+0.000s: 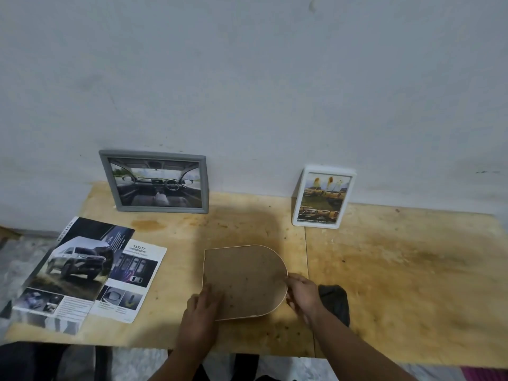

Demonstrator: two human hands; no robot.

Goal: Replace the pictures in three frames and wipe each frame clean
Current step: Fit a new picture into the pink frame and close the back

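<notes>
An arch-shaped frame (244, 279) lies face down on the wooden table, its brown backing board up. My left hand (202, 309) rests flat on the board's near left corner. My right hand (302, 294) grips the frame's rounded right edge with curled fingers. A grey frame (155, 182) with a car-interior picture leans on the wall at the back left. A small white frame (323, 198) with a picture of yellow trucks stands at the back right. A dark cloth (335, 301) lies just right of my right hand.
Car brochure pages (82, 270) are spread over the table's left end, partly over its edge. The plywood table (412, 284) has a seam right of the arch frame and stains on its right half. A grey wall stands close behind.
</notes>
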